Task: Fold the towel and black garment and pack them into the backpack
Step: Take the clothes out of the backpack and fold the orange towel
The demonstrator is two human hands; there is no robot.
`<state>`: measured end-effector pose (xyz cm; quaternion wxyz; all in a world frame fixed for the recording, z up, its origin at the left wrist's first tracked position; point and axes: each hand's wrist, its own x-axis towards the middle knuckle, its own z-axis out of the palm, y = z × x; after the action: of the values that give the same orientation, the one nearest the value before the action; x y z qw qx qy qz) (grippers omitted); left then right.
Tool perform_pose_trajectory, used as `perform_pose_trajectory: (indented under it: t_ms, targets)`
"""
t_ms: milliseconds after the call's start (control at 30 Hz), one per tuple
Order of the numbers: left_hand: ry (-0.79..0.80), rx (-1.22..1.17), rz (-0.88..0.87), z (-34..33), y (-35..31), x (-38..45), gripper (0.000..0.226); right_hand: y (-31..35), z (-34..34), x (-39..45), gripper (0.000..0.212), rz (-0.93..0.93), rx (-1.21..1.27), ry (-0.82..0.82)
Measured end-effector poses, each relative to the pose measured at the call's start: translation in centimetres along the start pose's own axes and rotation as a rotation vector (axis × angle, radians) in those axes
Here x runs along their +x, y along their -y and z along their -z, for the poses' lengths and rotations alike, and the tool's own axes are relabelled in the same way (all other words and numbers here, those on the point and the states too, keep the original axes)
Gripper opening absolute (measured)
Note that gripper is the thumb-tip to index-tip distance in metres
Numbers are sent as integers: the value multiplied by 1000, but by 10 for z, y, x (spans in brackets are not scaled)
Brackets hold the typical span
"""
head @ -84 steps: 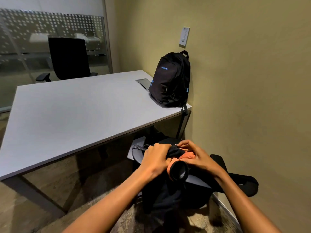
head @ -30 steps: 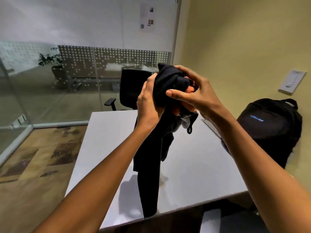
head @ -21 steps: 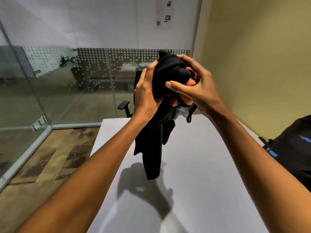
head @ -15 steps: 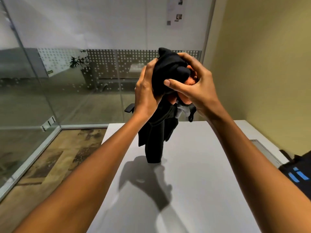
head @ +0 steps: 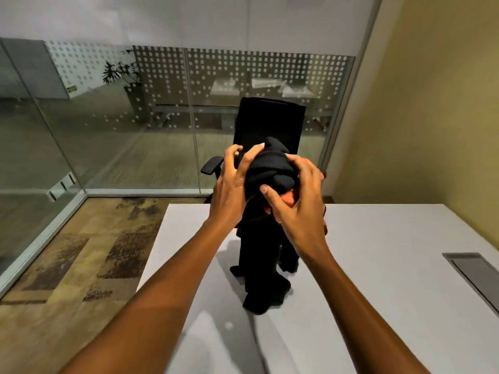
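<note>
Head view. Counted: two hands, one black garment, one orange towel, one white table, one black office chair, one grey inset panel in the tabletop. No backpack shows in this frame.

The left hand (head: pixel 232 184) is closed on the left side of the bunched top of the black garment (head: pixel 266 238). Its fingers (head: pixel 237 160) curl over the bundle, slightly spread, with fingertips pressing into the cloth. The right hand (head: pixel 297 209) is closed on the right side of the same bundle; its thumb lies across the front and the fingers wrap over the top and far side. Both hands touch the garment and hold it above the table (head: pixel 378 265).

The garment hangs down from the hands in a long dark column. Its lower end rests crumpled on the tabletop, near the middle of the surface.

The towel (head: pixel 289 197) shows only as a small orange patch between the right thumb and palm, pressed against the black cloth. Most of it is hidden inside the bundle and behind the right hand; its fold state cannot be told.

The chair (head: pixel 270 125) stands beyond the far table edge, its seat hidden by the hands and the garment. The panel (head: pixel 475 276) is cut off at the right edge. The garment's lower end is blurred, and its type cannot be made out.
</note>
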<state>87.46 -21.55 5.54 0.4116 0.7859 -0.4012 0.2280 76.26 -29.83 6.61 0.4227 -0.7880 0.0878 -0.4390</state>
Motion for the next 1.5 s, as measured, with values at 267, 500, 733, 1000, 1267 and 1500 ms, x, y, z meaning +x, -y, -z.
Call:
perform_pose_trajectory:
  t_ms: [267, 500, 733, 1000, 1267, 1500]
  targets:
    - [488, 301, 389, -49, 162, -63, 89, -133, -132, -43, 71, -266, -143, 417]
    - [662, 503, 724, -51, 215, -92, 105, -191, -196, -53, 105, -464, -431, 963]
    - [398, 463, 44, -68, 179, -157, 84, -194, -157, -56, 76, -207, -326, 562]
    - [699, 439, 345, -106, 216, -175, 100, -256, -107, -111, 104, -195, -992, 723]
    - [974, 546, 372, -113, 254, -117, 77, -277, -138, -91, 108, -277, -1039, 803]
    - [755, 479, 271, -101, 235, -120, 41, -282, -131, -84, 119, -271, -914, 869]
